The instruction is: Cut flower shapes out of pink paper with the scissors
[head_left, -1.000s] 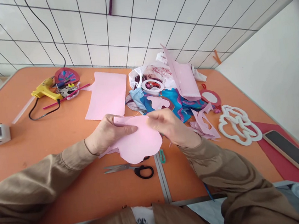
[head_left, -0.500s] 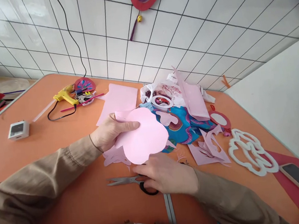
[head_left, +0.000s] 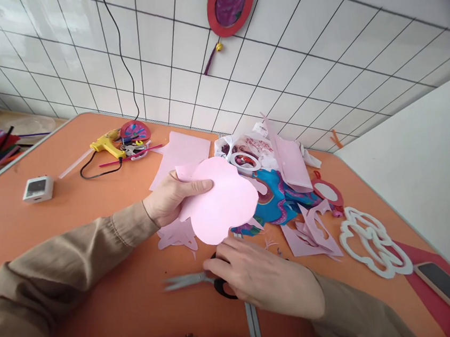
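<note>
My left hand [head_left: 170, 198] pinches a pink sheet with a scalloped, cloud-like outline [head_left: 224, 201], thumb on top and fingers underneath. A straight-edged pink piece sticks out from behind it near the thumb. Below the sheet, my right hand [head_left: 266, 276] has its fingers closed at the black handles of a pair of scissors [head_left: 188, 280]. The blades point left and look blurred; part of the handles is hidden by the fingers. Pink offcuts [head_left: 175, 233] lie under my left wrist.
A yellow glue gun [head_left: 106, 144] lies at the back left, near a small white box [head_left: 38, 189]. Behind the sheet are a large pink sheet [head_left: 183, 151], blue patterned cloth [head_left: 272, 201] and a plastic bag. White cloud outlines [head_left: 371, 239] and a phone [head_left: 449, 292] lie right.
The view has shifted slightly. My right hand has moved a little right and down, and the scissors have tilted, their blades now blurred. My left hand keeps its grip on the pink sheet.
</note>
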{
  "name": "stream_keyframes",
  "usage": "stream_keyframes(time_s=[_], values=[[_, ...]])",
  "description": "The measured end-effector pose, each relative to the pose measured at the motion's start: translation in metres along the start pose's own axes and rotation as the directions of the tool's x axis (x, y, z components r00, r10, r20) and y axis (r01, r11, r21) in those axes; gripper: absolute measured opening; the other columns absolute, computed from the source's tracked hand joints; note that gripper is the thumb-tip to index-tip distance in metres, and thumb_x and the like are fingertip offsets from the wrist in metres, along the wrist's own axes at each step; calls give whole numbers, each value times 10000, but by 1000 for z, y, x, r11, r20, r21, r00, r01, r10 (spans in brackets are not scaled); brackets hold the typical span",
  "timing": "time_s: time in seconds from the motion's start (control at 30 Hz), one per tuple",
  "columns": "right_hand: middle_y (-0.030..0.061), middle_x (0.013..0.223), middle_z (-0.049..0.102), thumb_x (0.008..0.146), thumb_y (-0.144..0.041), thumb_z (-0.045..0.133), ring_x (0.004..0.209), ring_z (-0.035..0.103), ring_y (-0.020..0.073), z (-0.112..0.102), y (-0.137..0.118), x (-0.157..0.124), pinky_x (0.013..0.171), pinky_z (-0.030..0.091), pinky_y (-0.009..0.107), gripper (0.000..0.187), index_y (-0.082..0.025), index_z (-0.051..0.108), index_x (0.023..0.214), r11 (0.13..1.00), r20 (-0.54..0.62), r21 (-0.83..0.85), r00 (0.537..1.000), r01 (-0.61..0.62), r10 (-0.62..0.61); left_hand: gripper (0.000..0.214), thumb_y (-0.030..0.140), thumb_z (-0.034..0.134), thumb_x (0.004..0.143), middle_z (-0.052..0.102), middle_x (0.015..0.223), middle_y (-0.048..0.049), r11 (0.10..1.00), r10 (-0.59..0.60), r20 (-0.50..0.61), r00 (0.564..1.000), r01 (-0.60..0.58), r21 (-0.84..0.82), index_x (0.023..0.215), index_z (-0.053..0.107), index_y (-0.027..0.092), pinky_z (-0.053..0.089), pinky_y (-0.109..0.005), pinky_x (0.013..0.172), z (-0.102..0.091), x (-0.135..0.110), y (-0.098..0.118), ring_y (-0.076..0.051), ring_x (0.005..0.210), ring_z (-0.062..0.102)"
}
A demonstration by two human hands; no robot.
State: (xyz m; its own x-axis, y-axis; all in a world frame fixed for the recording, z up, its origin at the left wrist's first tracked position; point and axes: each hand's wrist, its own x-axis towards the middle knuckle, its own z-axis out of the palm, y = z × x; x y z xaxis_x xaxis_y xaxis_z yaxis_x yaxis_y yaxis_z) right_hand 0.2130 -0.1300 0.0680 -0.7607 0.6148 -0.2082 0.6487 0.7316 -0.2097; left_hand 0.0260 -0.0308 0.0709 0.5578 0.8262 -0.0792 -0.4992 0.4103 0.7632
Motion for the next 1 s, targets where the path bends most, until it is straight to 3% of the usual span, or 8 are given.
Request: stream_keyframes(time_s=[0.13,0.27,0.37,0.47,0.53,0.63,0.77,1.0], values=[[88,1010,632,822,0,518,918,608,241,-26,17,-5,794,483,367,406,-211,638,1147,998,110,49,994,-31,25,386,190,881,650,797,966,-115,991,131,32,991,-131,-8,1007,745,132,617,-347,753,0,-1,13,-292,904,754],[44,992,651,760,-13,589,930,619,200,-47,57,-20,821,505,334,436,-253,656,1119,925,150,372,988,-74,18,336,228,884,657,801,945,-89,979,202,119,972,-199,-33,961,759,157,606,-293,716,-3,-4,26,-253,847,758],[47,961,665,725,-264,801,886,649,213,-46,83,-31,740,553,321,362,-256,601,1027,685,-23,728,999,-3,29,242,204,899,634,802,860,-74,984,178,185,967,-177,-23,836,776,148,593,-245,611,-4,-6,29,-194,688,741],[80,1004,635,729,-694,710,915,655,260,-35,89,-27,821,561,409,584,-276,576,1114,503,-382,807,923,308,49,230,165,899,630,795,793,-90,995,74,175,982,-84,46,827,793,116,616,-266,601,-1,-8,23,-198,658,735],[75,974,620,826,-727,573,814,651,221,-27,84,-17,753,562,375,544,-271,589,1123,524,-537,750,834,404,125,250,163,892,647,796,803,-104,997,-4,128,992,-6,81,872,798,106,637,-302,627,1,-9,17,-221,695,746],[46,851,622,859,-601,641,734,620,183,-18,77,-2,677,541,308,438,-245,613,1112,647,-617,686,738,333,275,287,170,888,661,802,871,-106,993,-72,60,996,65,101,929,798,120,650,-339,654,4,-11,10,-244,750,756],[44,834,657,824,-498,734,750,639,188,-7,80,6,687,558,301,433,-216,651,1141,661,-594,699,736,271,326,288,187,887,672,802,877,-107,985,-112,26,993,107,138,938,799,121,651,-330,647,4,-10,8,-244,746,756],[90,942,706,798,-490,750,840,684,233,-6,77,9,762,595,360,444,-205,678,1131,637,-593,702,757,318,276,271,177,883,676,799,853,-109,982,-134,29,991,129,138,927,799,117,649,-320,631,1,-6,8,-239,730,753]])
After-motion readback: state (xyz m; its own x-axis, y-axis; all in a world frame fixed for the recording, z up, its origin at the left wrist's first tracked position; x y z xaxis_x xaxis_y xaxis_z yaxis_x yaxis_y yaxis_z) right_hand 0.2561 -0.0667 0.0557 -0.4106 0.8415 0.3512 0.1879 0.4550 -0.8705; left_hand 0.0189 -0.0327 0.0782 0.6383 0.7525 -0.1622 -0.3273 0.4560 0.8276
